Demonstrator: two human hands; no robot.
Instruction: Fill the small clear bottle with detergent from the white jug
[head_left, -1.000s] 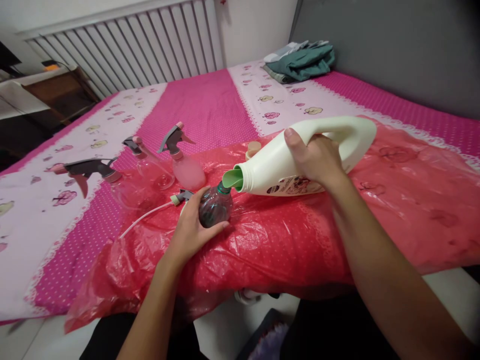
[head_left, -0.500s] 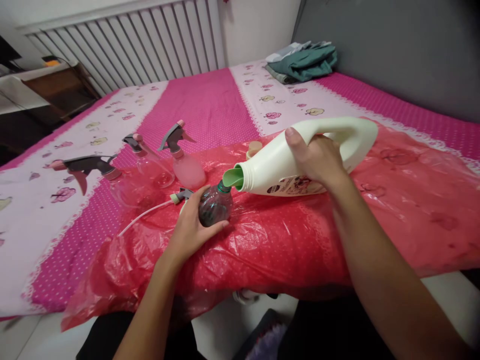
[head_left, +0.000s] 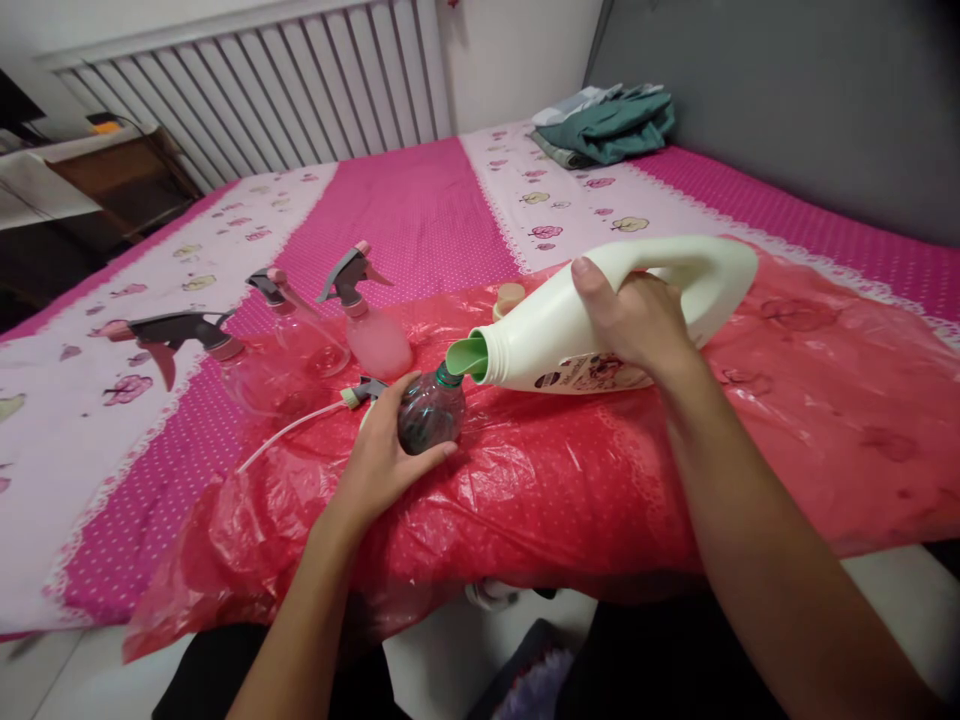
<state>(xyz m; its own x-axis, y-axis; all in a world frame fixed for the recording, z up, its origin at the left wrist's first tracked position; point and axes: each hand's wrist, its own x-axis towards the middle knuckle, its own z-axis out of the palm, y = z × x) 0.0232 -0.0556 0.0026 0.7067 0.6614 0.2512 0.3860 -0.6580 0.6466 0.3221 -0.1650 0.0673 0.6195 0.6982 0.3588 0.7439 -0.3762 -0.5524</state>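
Note:
My left hand (head_left: pixel 386 450) grips a small clear spray bottle (head_left: pixel 433 412) with a teal neck and no spray head on it. My right hand (head_left: pixel 637 310) is closed around a big pale detergent jug (head_left: pixel 540 335), tipped on its side. The jug's green spout (head_left: pixel 468 356) rests at the mouth of the spray bottle. Whether liquid is flowing I cannot tell. Just left of my left hand lies a grey trigger spray head (head_left: pixel 364 392) with a long white tube. Behind the jug's neck sits a pale cap (head_left: pixel 510 298).
A bottle of pink liquid (head_left: pixel 379 342) and two more clear spray bottles (head_left: pixel 307 340) (head_left: pixel 262 380) are at the left. Red plastic sheeting (head_left: pixel 540 500) covers the bed's front edge. Folded clothes (head_left: pixel 607 125) lie at the back, near the slatted headboard (head_left: pixel 262 90).

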